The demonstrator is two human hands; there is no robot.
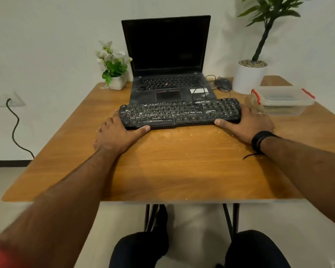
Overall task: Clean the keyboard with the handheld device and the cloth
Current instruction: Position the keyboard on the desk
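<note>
Centrally, wooden table (162, 167): crumbs and pale dust scattered on the surface just nearer than the keyboard. Behind, open black laptop (168, 60), screen dark, dusty deck; to its right a tall potted plant in a white pot (249, 77), to its left a small flowering plant (114, 64). At far right, stacked clear plastic containers (282, 100) with red clips. Between laptop and white pot, a dark wired mouse (223, 83).

Task object: black external keyboard (180, 113), lying flat, touching or nearly touching the laptop's front edge, keys heavily speckled with white debris. Long axis running left to right across the table, tilted slightly, right end a little farther away; space-bar edge facing the person, function row toward the laptop.

Left hand (116, 134) clasping the left end, thumb laid along the near edge, fingers hidden behind the far side. Right hand (248, 122) clasping the right end likewise, thumb on the near edge; black wristband (260, 140) on that wrist. Hands well apart, one at each end.

Handheld device and cloth: not visible.

Likely hazards: lifting or tilting the keyboard probably spilling debris onto table or laptop; cable (198, 91) draped over the laptop palm rest possibly snagging and dragging if the keyboard is pulled nearer; right knuckles near the containers, possibly nudging them.
</note>
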